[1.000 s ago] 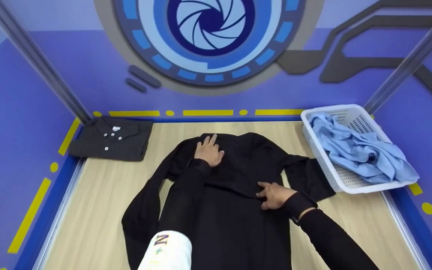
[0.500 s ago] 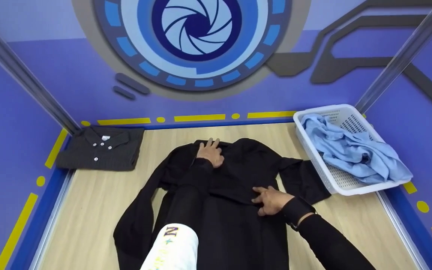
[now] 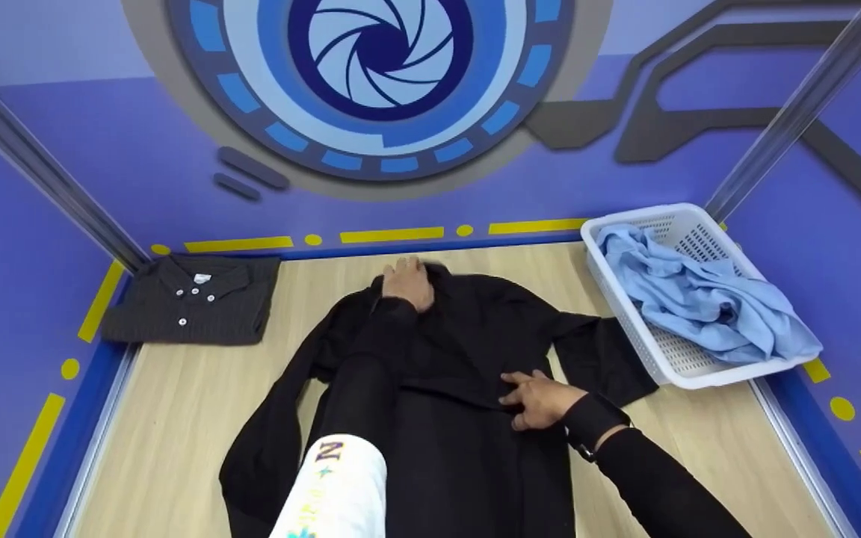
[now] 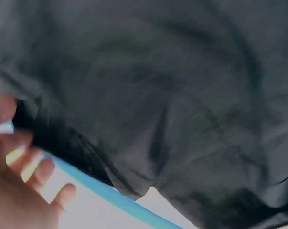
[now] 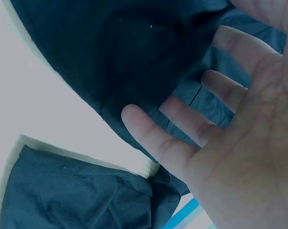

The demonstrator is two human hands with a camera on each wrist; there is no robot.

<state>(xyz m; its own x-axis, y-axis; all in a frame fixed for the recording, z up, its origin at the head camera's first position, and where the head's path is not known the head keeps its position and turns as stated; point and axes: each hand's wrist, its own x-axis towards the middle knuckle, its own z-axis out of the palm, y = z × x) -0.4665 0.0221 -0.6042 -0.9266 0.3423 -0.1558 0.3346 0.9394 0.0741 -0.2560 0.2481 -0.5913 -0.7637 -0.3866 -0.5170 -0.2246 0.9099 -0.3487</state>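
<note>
in the middle of the head view, the black shirt [image 3: 468, 351] lies spread on the table [image 3: 169, 418], collar end toward the top of the frame. your left hand [image 3: 408, 285], upper centre, is at that end; in the left wrist view your thumb and forefinger seem to pinch the shirt's edge, though blur softens it. your right hand [image 3: 541, 400], right of centre, has its fingers spread and straight on the cloth, clasping nothing — beside a crosswise edge in the fabric.

the step in hand looks like adjusting the collar end while steadying the body. the next move probably calls for a light pinch at the top and even pressure from the flat fingers, so nothing rucks up.

upper left sits a folded dark grey shirt [image 3: 199, 314]; right, a white basket [image 3: 638, 329] holds a blue garment [image 3: 707, 299] — one black sleeve runs up to its side.
</note>
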